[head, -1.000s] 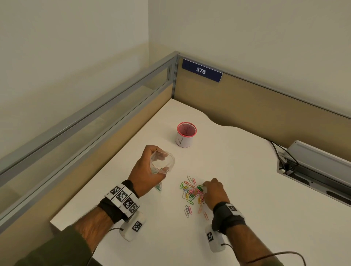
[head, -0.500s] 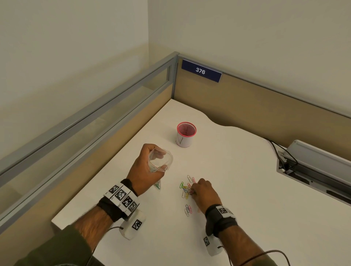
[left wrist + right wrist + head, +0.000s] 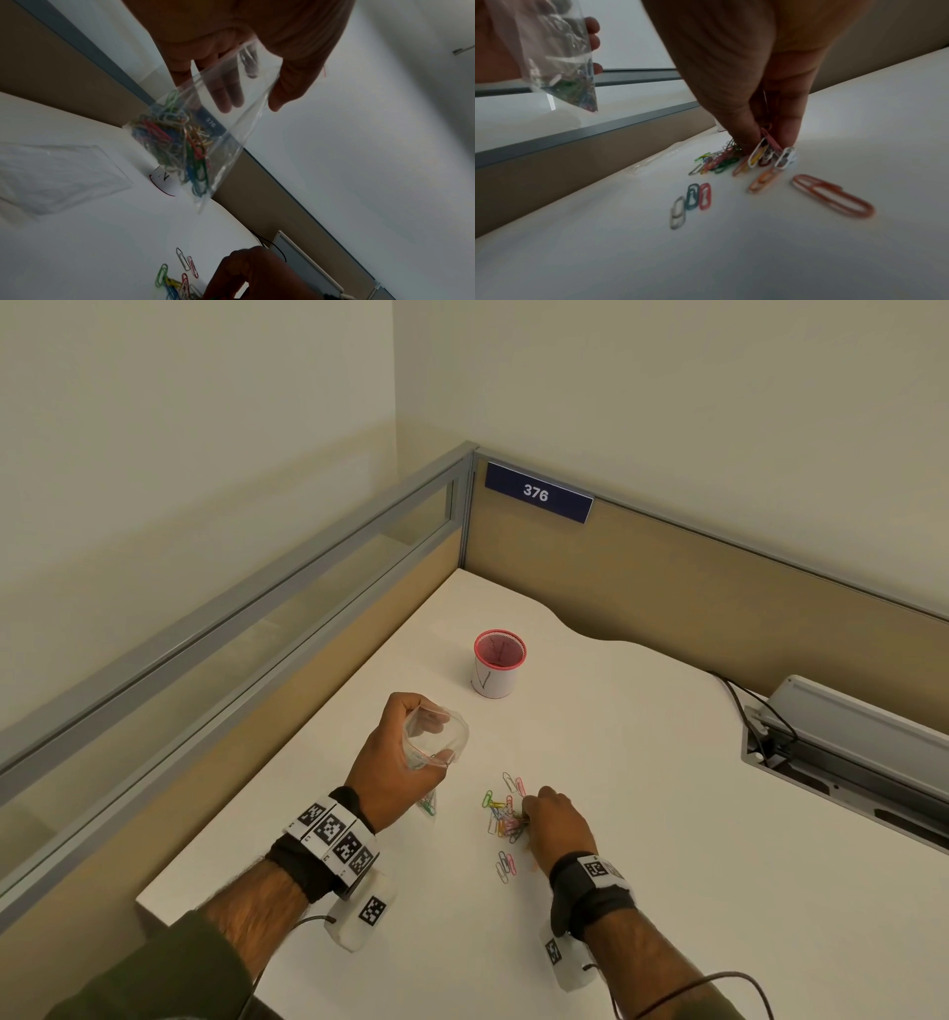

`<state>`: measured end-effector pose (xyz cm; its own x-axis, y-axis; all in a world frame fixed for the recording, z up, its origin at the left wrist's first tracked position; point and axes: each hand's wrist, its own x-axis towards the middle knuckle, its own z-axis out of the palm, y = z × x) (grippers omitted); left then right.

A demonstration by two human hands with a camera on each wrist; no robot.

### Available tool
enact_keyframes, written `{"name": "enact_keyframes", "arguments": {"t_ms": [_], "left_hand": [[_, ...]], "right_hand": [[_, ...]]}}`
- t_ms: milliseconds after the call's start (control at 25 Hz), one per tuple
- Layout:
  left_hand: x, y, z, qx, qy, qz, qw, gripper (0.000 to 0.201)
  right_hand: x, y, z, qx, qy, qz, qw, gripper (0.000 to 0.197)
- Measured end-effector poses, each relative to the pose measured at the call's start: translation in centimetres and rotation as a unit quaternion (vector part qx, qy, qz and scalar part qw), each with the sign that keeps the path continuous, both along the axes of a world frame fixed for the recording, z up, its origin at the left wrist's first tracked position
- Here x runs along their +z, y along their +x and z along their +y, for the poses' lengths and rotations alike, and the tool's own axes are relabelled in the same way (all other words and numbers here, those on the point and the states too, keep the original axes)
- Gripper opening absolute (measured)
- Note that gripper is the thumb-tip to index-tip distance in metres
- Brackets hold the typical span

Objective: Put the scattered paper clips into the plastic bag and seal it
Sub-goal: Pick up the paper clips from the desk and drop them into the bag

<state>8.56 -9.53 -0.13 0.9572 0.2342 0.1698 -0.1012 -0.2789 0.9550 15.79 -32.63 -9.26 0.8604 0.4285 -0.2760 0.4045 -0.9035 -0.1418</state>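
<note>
My left hand (image 3: 400,762) holds a clear plastic bag (image 3: 436,742) upright above the white desk, its mouth held open. In the left wrist view the bag (image 3: 205,142) carries a clump of coloured paper clips (image 3: 174,140) at its bottom. To the right, my right hand (image 3: 554,819) reaches down onto the pile of scattered paper clips (image 3: 506,814). In the right wrist view its fingertips (image 3: 746,140) pinch a few clips (image 3: 767,152) off the desk. Loose clips (image 3: 693,201) lie nearer me, with a large orange one (image 3: 834,194) at the right.
A white cup with a pink rim (image 3: 498,662) stands further back on the desk (image 3: 667,814). A second flat clear bag (image 3: 56,178) lies on the desk in the left wrist view. Partition walls close the back and left. A cable tray (image 3: 847,762) is set in at the right.
My right hand slid left across the pile, drawing the clips together, and now pinches some. The left hand with the bag has stayed almost still.
</note>
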Motion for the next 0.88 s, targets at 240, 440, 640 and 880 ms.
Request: {"name": "enact_keyframes", "arguments": {"t_ms": [240,440,640,880], "left_hand": [[0.0,0.3,0.5,0.006,-0.004,0.004,1.0,0.05],[-0.4,0.7,-0.1,-0.004,0.0,0.003,1.0,0.051],[-0.8,1.2,-1.2,-0.022,0.009,0.012,1.0,0.053],[-0.3,1.6,-2.4,-0.028,0.051,0.013,0.998,0.058]], "right_hand": [[1.5,2.1,-0.6,-0.107,0.099,0.029,0.989,0.016],[7.0,2.1,-1.2,-0.179,0.295,0.061,0.937,0.008],[16.5,0.9,1.9,-0.09,0.421,0.007,0.902,0.005],[19.4,-1.2,7.7,0.061,0.337,-0.04,0.939,0.009]]}}
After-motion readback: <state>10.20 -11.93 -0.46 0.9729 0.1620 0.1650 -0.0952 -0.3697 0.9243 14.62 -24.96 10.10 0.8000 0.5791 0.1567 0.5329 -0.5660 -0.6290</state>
